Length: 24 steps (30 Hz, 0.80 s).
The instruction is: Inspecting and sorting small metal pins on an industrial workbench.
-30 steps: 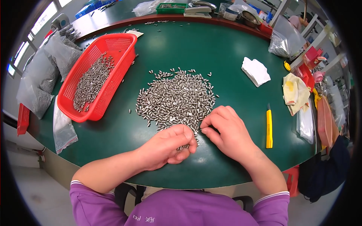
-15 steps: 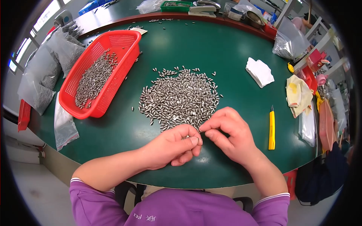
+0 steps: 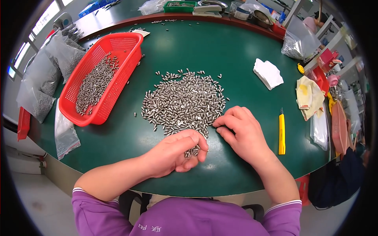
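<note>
- Shiny silver pieces (image 3: pixel 189 92), one heap (image 3: pixel 179 110) mid-frame
- Left hand (image 3: pixel 177 149): grip curled around several
- Right hand (image 3: pixel 241 131): grip near-pinched, contents unclear
- One red basket (image 3: pixel 122 70), upper left

We note a purple shirt (image 3: pixel 204 216) at six o'clock, with white embroidered characters (image 3: pixel 156 229) near seven, and short purple sleeves (image 3: pixel 100 214) near seven and five o'clock with white-edged cuffs (image 3: pixel 289 205). Left hand (image 3: pixel 177 151) and right hand (image 3: pixel 243 131) are bare.

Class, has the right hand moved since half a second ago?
Yes: judged against the yellow cutter, the right hand has moved forward and slightly right, away from the left hand.
</note>
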Available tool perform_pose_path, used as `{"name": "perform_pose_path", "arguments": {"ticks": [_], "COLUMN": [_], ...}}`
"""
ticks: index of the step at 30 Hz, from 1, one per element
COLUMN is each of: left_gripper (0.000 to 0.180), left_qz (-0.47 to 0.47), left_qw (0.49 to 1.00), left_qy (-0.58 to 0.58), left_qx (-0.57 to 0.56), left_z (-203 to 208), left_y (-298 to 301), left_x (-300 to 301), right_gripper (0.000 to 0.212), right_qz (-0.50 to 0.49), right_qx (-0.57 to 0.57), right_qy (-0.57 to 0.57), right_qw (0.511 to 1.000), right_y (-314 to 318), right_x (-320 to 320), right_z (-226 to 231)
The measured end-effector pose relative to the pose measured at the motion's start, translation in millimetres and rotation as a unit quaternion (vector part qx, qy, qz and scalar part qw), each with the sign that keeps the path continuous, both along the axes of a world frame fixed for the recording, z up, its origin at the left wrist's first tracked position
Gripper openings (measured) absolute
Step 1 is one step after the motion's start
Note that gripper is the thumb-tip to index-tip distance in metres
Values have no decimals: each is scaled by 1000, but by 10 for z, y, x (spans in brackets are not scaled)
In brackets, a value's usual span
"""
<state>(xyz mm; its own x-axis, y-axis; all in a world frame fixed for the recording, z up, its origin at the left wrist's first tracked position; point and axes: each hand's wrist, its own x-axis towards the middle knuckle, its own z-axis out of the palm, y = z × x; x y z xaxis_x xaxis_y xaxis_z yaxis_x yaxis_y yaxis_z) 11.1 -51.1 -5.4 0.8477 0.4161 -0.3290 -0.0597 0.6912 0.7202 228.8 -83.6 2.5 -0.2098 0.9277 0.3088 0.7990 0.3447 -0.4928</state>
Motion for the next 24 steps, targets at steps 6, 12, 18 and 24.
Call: {"name": "perform_pose_path", "arguments": {"ticks": [6,12,18,24], "left_gripper": [23,15,12,12], "left_qz": [25,4,4,-8], "left_qw": [999,1000,1000,999], "left_qy": [23,3,11,32], "left_qx": [4,-3,0,30], "left_z": [28,-2,25,31], "left_y": [-14,4,-20,-29], "left_x": [31,13,33,33], "right_gripper": [13,12,9,11], "right_qz": [38,46,115,153], "right_qx": [-8,14,-87,-54], "right_qy": [-17,-52,195,212], "right_qw": [999,998,970,964], "right_y": [-25,-12,-56,-57], "right_x": [16,-3,-83,-131], "right_z": [19,18,64,38]}}
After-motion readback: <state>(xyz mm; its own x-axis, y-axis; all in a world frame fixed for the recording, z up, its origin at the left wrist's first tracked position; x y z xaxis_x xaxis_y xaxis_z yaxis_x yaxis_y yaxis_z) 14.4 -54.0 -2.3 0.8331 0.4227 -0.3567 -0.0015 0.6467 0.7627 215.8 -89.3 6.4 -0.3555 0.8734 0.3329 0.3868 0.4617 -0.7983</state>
